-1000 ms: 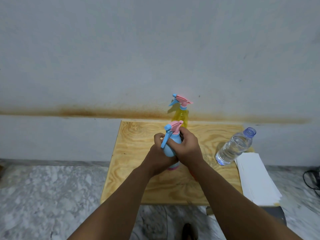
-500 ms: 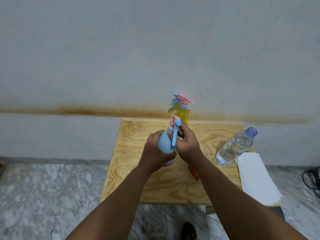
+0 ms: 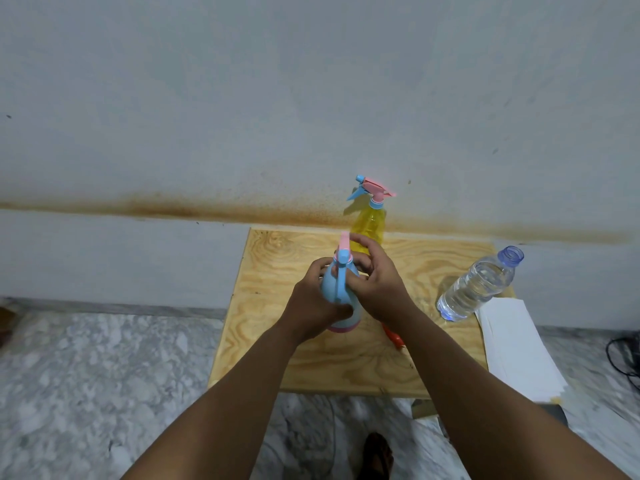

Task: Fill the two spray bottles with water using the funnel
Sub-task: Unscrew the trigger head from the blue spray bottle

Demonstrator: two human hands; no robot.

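head | left hand point(image 3: 313, 306) is gripping the belly of the light blue plastic spray bottle point(image 3: 337, 294) standing on the plywood worktop point(image 3: 277, 271) | right hand point(image 3: 375, 284) is pinching its pink-and-blue trigger head point(image 3: 343, 252) at the collar | likely light, smooth, tippy: brace the body low, twist at the collar

Support: a light plywood board point(image 3: 304, 258) with swirling grain, set against the grey wall above a grey-white marble floor point(image 3: 86, 375).
Back edge: a yellow translucent spray bottle point(image 3: 369, 225) with pink-and-blue trigger head, upright.
Middle: a light-blue spray bottle point(image 3: 337, 296) with pink base, standing on the wood.
Right side: a clear plastic water bottle point(image 3: 479, 284), uncapped; beside it white paper sheets point(image 3: 516, 351) overhanging the edge.
Near centre: a small orange object point(image 3: 393, 336), mostly hidden.
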